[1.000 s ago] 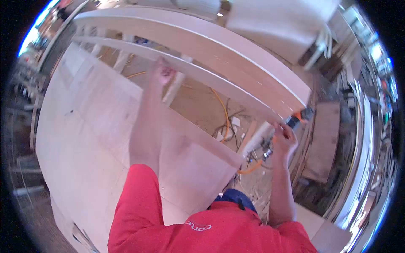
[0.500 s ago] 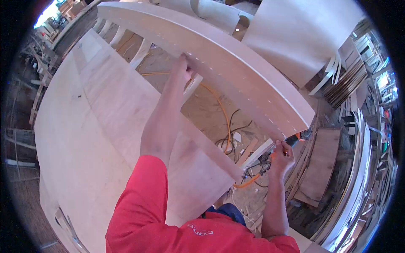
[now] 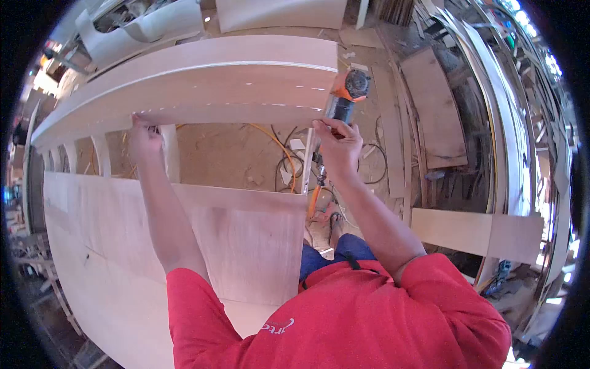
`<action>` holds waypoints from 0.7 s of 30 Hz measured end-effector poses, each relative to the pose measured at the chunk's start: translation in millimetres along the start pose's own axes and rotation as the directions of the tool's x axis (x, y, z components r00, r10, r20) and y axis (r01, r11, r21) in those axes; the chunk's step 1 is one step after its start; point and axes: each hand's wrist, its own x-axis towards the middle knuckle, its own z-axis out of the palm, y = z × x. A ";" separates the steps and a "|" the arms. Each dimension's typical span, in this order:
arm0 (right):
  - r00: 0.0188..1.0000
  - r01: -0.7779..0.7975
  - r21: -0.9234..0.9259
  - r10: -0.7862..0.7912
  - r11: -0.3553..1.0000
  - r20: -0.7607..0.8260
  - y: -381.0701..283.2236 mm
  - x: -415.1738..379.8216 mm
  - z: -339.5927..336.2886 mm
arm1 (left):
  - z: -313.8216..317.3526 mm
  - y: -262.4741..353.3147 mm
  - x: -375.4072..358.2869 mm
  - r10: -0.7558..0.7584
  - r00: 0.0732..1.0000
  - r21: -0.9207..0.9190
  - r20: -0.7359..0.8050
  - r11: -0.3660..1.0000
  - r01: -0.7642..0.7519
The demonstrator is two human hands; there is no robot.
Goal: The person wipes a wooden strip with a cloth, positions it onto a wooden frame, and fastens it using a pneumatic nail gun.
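Observation:
A long curved plywood panel [image 3: 246, 86] with a pale edge line and small bright marks runs across the upper part of the view. My left hand [image 3: 146, 140] is closed at its lower edge, left of the middle, fingertips pinching the rim. At the right end of that edge, my right hand [image 3: 342, 145] pinches the corner between thumb and fingers. Just beyond my right hand stands an orange and black air nailer [image 3: 347, 95], its lower part hidden behind the hand. A large plywood sheet [image 3: 246, 240] lies on the near side, under my left forearm.
Pale curved ribs [image 3: 171, 154] span the gap between panel and sheet. An orange air hose [image 3: 276, 142] and dark cables trail over the dusty floor. Boards [image 3: 435, 111] and stacked strips [image 3: 498, 111] line the right side. More cut sheets [image 3: 279, 13] lie at the back.
The view has turned, so the curved panel now runs nearly level across it. Both hands keep their pinch on its lower edge. More of the nailer shows beside the right hand.

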 end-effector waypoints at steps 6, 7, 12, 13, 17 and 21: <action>1.000 -0.002 -0.034 0.002 0.999 0.003 -1.1 -1.1 -3.4 | 17.7 -8.1 -8.5 0.092 0.991 0.092 -0.101 0.992 -0.083; 1.000 -0.014 -0.023 0.014 1.000 -0.001 0.0 0.4 -3.7 | 18.9 -6.1 -6.0 0.099 0.991 0.107 -0.093 0.990 -0.089; 0.999 -0.024 -0.033 0.025 0.999 0.022 -7.9 0.9 -9.2 | 11.8 -8.5 11.5 0.138 0.987 0.156 -0.082 0.980 -0.124; 0.999 -0.033 -0.022 0.033 0.999 0.017 -9.8 0.1 -10.5 | 11.3 -14.4 14.4 0.144 0.987 0.167 -0.073 0.977 -0.130; 0.997 -0.079 0.053 0.077 0.995 0.025 -2.1 -1.8 -7.0 | 35.2 -23.8 -7.7 0.485 0.874 0.538 -0.007 0.739 -0.406; 0.990 -0.120 0.049 0.116 0.992 0.077 -7.9 -2.1 -10.8 | 61.3 -31.2 -22.0 0.589 0.808 0.905 0.014 0.336 -0.261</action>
